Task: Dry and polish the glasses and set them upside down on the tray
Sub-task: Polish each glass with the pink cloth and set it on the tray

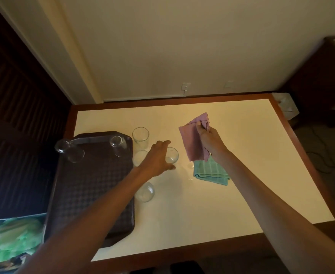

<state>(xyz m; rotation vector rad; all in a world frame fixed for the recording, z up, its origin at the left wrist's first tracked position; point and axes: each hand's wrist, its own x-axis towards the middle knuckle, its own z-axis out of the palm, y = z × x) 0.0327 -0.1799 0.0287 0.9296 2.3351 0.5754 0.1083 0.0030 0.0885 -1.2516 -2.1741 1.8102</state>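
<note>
We count 2 glasses (118, 145) inverted on the tray (91, 184) and 4 more on the desk (241, 155) beside it. Left hand (157, 157) spread at 1 desk glass (172, 155); right hand (210, 139) pinches purple cloth (190, 139).

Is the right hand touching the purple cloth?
Touching. The head view shows the right hand pinching the purple fabric cloth near its top edge, so the cloth hangs down from that grip.
</note>
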